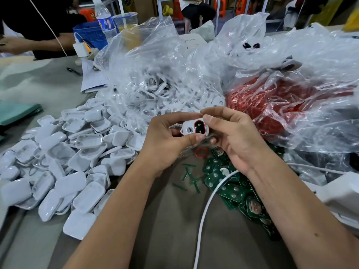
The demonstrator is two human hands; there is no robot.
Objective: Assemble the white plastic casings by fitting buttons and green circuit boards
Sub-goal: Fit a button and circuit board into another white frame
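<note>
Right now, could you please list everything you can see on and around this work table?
white casing: one, white with a red-ringed black button, held between both hands
white casing shells: a large heap, white, left on the table
clear plastic bags: several, transparent, behind the hands
red rings: a bagful, red, right of centre; one loose ring below the hands
green circuit boards: a pile, green, under the right forearm
green strips: several, green, centre of the table
white cable: one, white, across the boards
water bottle: one, clear, far left
blue basket: one, blue, beside the bottle
left hand: holding the casing
right hand: holding the casing
</note>
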